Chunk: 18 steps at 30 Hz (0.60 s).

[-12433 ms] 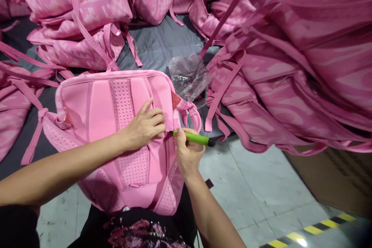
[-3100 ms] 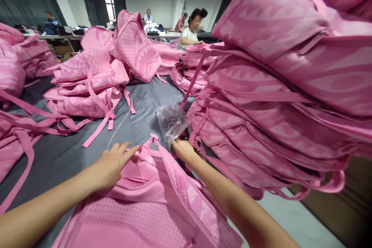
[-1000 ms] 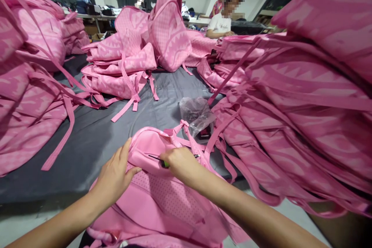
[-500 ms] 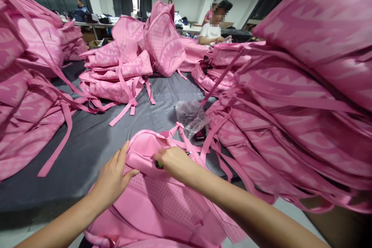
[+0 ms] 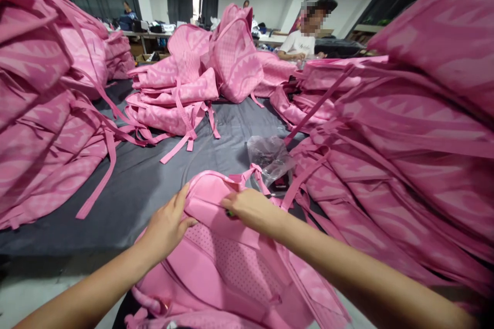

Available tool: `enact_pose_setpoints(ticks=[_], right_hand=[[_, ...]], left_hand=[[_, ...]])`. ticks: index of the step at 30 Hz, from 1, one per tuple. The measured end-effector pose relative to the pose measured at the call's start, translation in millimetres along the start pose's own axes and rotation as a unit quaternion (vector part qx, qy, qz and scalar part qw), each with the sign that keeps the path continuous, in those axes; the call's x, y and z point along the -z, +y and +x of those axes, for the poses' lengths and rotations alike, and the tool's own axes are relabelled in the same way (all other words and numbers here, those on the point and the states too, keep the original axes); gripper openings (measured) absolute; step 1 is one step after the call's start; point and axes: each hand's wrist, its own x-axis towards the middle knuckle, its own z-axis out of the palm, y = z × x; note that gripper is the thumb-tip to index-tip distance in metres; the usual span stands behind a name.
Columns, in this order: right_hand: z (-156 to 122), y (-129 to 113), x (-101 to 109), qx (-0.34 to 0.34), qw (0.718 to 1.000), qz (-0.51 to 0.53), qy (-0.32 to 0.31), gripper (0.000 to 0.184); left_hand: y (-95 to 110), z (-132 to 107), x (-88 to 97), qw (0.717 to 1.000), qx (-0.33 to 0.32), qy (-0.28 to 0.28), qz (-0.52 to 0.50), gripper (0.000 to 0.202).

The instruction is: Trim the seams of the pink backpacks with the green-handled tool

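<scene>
Dark-covered tabletop (image 5: 139, 190), flanked by piled pink bags (image 5: 409, 175): at its near side, a worker's left hand (image 5: 168, 223) pinches the upper edge of a tilted backpack (image 5: 227, 254), apparently to steady it; the right hand (image 5: 247, 206), fingers curled round a mostly hidden green tool (image 5: 230, 213), sits against the fabric.

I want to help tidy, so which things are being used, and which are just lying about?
In use:
pink backpack, left hand on its edge
green tool, mostly hidden in right hand

Probably lying about:
clear plastic bag, untouched
right backpack pile
left backpack pile
</scene>
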Motion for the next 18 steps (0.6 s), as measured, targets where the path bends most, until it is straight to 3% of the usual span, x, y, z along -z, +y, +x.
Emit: enact_pose_setpoints(ticks=[3,6,9,11,14,16,18], right_hand=[[-29,10,-13,-0.079,0.994,-0.047,-0.063,0.015],[-38,11,-20,-0.111,0.988,-0.085,-0.061,0.017],[-44,13,-23,-0.102,0.992,-0.079,0.005,0.03],[-61,13,-32,-0.122,0.984,-0.055,0.118,0.045],[-105,3,-72,-0.17,0.939,-0.036,0.296,0.053],[-133,-10,-117,-0.144,0.939,-0.045,0.308,0.057],[-151,-25,-165,-0.109,0.946,-0.027,0.303,0.07]], left_hand=[[7,5,0.0,1.0,-0.003,-0.017,-0.011,0.08],[13,14,4.1,0.998,0.02,-0.046,-0.039,0.075],[3,12,14.8,0.988,0.029,-0.067,-0.133,0.072],[-18,-3,20.5,0.966,0.061,-0.056,-0.245,0.064],[-62,-49,13.3,0.907,0.249,0.046,-0.335,0.056],[-83,-86,-5.6,0.853,0.387,0.095,-0.337,0.061],[-89,-114,-30.7,0.806,0.453,0.094,-0.369,0.067]])
